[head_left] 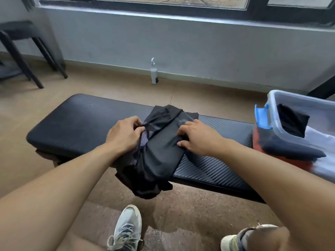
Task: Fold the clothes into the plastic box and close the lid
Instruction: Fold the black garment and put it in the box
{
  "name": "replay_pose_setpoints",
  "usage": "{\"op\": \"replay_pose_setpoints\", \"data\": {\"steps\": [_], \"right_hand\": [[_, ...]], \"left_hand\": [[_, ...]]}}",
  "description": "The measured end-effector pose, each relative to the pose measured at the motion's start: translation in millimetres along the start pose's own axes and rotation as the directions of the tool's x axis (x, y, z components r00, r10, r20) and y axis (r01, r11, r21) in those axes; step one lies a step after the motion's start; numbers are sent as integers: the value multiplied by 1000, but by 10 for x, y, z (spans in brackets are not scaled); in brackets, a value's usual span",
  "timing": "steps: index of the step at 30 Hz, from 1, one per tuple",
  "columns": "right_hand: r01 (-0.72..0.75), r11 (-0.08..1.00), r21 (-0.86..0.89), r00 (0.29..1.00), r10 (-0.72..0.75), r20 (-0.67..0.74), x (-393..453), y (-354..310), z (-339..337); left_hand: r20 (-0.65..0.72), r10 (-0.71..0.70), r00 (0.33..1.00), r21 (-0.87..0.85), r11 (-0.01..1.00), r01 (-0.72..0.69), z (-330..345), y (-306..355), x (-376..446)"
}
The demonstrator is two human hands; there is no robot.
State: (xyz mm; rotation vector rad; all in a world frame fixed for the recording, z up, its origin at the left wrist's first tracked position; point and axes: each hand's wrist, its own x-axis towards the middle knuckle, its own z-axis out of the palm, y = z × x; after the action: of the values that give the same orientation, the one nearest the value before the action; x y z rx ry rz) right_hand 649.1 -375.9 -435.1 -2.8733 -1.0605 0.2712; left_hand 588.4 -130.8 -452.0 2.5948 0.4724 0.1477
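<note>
While gripping black garment (159,147) | left hand (125,135), right hand (196,136) curled

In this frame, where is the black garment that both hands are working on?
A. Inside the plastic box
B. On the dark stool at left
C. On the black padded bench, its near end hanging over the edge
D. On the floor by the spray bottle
C: the black garment lies across the black padded bench under the left hand and right hand, its near end drooping over the edge.
</note>
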Motion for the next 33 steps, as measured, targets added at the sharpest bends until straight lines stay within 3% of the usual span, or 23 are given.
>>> {"op": "replay_pose_setpoints", "data": {"steps": [5,8,9,10,11,13,14,16,18,20,22,25,28,33], "right_hand": [[16,997,-80,986,-2,169,-74,-262,-149],[-135,955,263,922,24,387,-187,-377,-263],[-178,924,339,925,39,379,-223,-399,-267],[-171,920,353,959,74,273,-244,-401,-269],[-150,941,304,988,131,81,-240,-366,-255],[-148,960,237,940,210,-267,-214,-255,-244],[-138,954,267,918,224,-328,-192,-196,-260],[-121,953,279,940,200,-277,-135,-69,-256],[-108,974,199,980,138,-145,-116,0,-192],[-85,991,100,996,87,-16,-111,68,-111],[-108,993,55,993,106,48,-92,121,-113],[-216,970,115,971,201,129,-94,124,-151],[-263,965,24,935,248,253,-126,98,-115],[-224,970,-99,960,237,148,-225,54,-154]], "left_hand": [[-166,-63,984,-134,990,41,-126,-26,54],[-194,-4,981,-190,981,-34,-143,-42,46],[-196,29,980,-216,974,-72,-143,-27,36],[-206,58,977,-238,965,-108,-147,0,26],[-221,86,971,-256,956,-143,-158,35,17],[-242,174,955,-298,923,-243,-181,98,2],[-244,235,941,-315,898,-306,-190,125,-10],[-242,362,900,-308,851,-426,-217,191,-52],[-340,441,830,-190,833,-520,-261,270,-102],[-504,420,755,-73,850,-522,-339,338,-121],[-545,361,756,-71,879,-471,-424,351,-98],[-397,392,830,10,906,-423,-482,229,-31],[-185,344,920,67,939,-338,-534,46,35],[130,145,981,134,978,-162,-541,-185,112]]}}
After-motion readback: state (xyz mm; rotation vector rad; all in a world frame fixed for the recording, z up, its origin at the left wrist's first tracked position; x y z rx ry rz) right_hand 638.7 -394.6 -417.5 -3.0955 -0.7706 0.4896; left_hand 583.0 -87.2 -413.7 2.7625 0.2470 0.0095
